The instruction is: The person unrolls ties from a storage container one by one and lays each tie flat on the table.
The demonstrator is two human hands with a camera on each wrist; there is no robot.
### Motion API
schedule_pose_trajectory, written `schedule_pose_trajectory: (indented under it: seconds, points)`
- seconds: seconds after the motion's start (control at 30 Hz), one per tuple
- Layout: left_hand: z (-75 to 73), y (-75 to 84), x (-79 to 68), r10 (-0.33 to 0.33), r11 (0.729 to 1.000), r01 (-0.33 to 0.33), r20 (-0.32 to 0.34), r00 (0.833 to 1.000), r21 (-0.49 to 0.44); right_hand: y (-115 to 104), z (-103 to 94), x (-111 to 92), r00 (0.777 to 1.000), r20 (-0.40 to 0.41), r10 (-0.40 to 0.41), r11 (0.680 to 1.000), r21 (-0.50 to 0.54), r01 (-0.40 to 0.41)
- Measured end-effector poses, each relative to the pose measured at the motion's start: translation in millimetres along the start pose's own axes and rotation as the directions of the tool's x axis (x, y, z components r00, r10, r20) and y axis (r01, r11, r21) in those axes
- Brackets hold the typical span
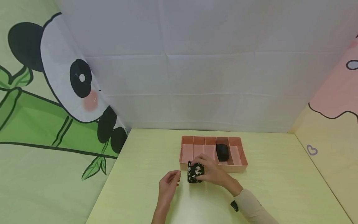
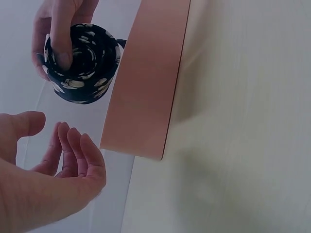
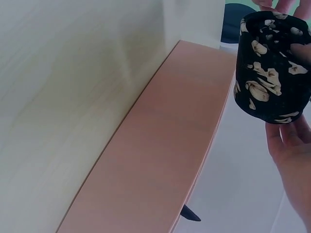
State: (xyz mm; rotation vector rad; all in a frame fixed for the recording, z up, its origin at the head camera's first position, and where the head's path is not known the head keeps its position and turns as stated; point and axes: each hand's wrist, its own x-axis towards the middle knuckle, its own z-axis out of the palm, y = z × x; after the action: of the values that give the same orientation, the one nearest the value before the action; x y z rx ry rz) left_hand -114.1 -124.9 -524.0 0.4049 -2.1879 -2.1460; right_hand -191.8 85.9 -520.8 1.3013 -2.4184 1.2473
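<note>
A tight roll of black cloth with cream flowers [image 1: 193, 175] is held upright by my right hand [image 1: 211, 171], just in front of a pink divided box [image 1: 232, 169]. In the left wrist view, the spiral of the rolled cloth [image 2: 97, 56] faces the camera, with a fingertip pressed into its top. My left hand [image 1: 168, 186] is beside the roll, apart from it, fingers loosely bent and nothing between them. Inside the box, a smooth black bundle [image 1: 222, 152] occupies the compartment second from the right; its kind is unclear.
Several upright dividers split the box, whose front wall [image 2: 146, 87] shows close in both wrist views. It stands toward the back of a pale yellow table [image 1: 134, 186]. A white cloth backdrop [image 1: 195, 109] rises behind, with printed side walls left and right.
</note>
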Motion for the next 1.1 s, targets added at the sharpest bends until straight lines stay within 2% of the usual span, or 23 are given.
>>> schedule_pose_trajectory:
  seconds: [0.1, 0.17, 0.37, 0.5, 0.7, 0.93, 1.1]
  points:
    - [0.0, 7.5, -5.9, 0.000, 1.000, 0.000, -0.009, 1.000, 0.006, -1, 2.4, 3, 1.000, 0.011, -0.013, 1.000, -0.002, 0.013]
    - [-0.3, 5.8, -6.5, -0.001, 1.000, 0.001, -0.014, 1.000, 0.007, -2, 4.5, 4, 1.000, 0.016, -0.023, 1.000, 0.003, 0.023]
    - [-1.5, -14.5, -1.1, 0.017, 1.000, -0.017, -0.034, 0.999, -0.006, -4, 12.6, 9, 0.998, 0.026, -0.065, 0.998, 0.008, 0.065]
    - [-2.6, -22.2, 0.3, 0.032, 0.999, -0.032, -0.049, 0.998, -0.001, -5, 17.8, 10, 0.997, 0.032, -0.077, 0.997, -0.011, 0.077]
    - [-5.4, -25.6, -1.7, 0.017, 0.999, -0.014, -0.076, 0.997, 0.035, -9, 24.3, 13, 0.998, 0.052, -0.034, 0.997, -0.070, 0.038]
    - [-10.5, -29.2, -3.2, 0.015, 0.999, -0.012, -0.084, 0.996, 0.037, -15, 32.7, 17, 0.993, 0.103, 0.054, 0.994, -0.101, -0.044]
    - [-13.0, -30.9, -3.7, 0.003, 0.999, 0.001, -0.080, 0.997, 0.049, -17, 38.8, 22, 0.992, 0.117, 0.040, 0.993, -0.114, -0.027]
